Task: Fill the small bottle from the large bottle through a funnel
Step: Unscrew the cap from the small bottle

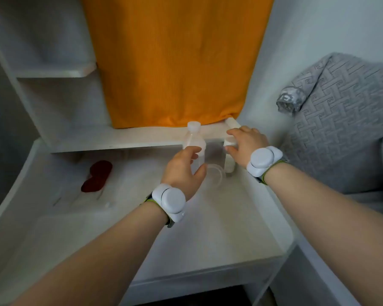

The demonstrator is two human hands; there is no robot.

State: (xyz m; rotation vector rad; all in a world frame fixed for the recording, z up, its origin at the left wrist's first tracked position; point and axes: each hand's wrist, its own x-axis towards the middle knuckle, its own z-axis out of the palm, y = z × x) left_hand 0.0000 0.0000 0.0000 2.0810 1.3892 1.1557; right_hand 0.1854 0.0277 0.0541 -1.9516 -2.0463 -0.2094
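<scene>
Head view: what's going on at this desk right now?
A person is reaching in with both hands. The left hand curls its fingers round the capped large bottle. The right hand covers the top of the small bottle, but its grip is unclear. The clear funnel lies on the white desk between them, untouched. Nothing is being poured yet.

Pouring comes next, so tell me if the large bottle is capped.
Capped: a white cap sits on the large bottle, standing upright.
</scene>
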